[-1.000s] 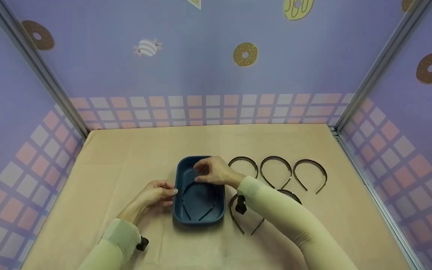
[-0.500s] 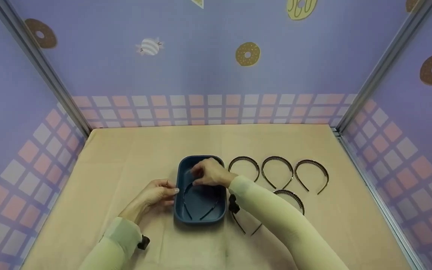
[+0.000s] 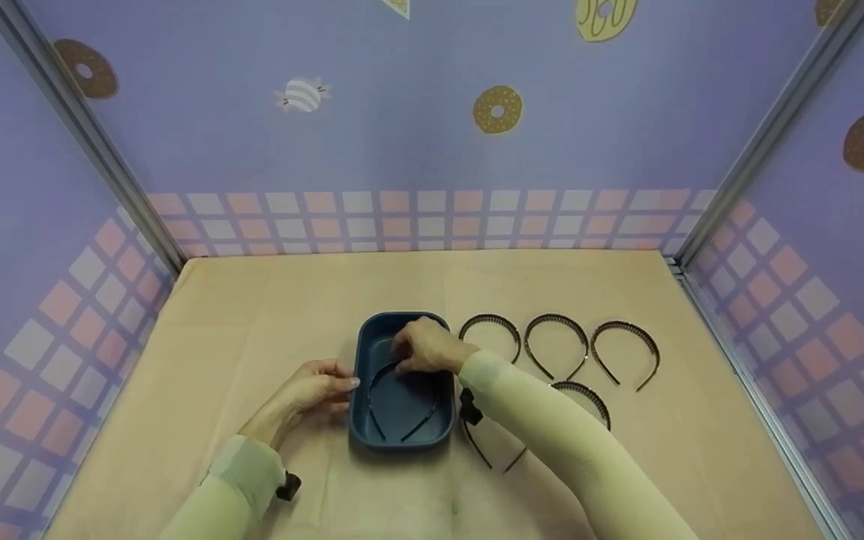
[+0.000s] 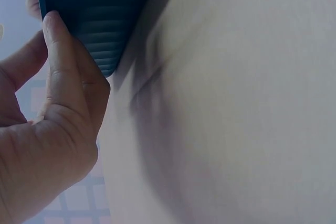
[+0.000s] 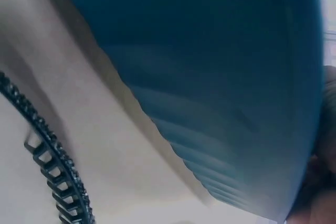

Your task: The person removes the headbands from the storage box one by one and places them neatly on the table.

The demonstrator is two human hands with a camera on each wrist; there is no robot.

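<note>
A dark blue rectangular bin (image 3: 364,431) with rounded corners stands on the cloth-covered table in the head view. Inside it lies a thin dark headband (image 3: 372,409), its two ends toward me and its top arc partly hidden. My right hand (image 3: 430,346) reaches in over the far right rim, and its curled fingers and thumb pinch the headband at that arc. Along the left wall, my left hand (image 3: 317,386) touches the rim with thumb and extended fingers. The left wrist view shows a fingertip (image 4: 52,22) against the bin's ribbed outer side (image 4: 100,40).
Right of the bin, several toothed dark headbands lie on the table, including a back-row headband (image 3: 556,319) and one rightmost headband (image 3: 649,346). My right forearm (image 3: 552,427) covers parts of the front ones. Patterned purple walls (image 3: 402,150) enclose the table.
My right hand's fingers have drawn together and curled down into the bin at the headband's arc. The left hand stays at the left wall, and bin and headband keep their places.
</note>
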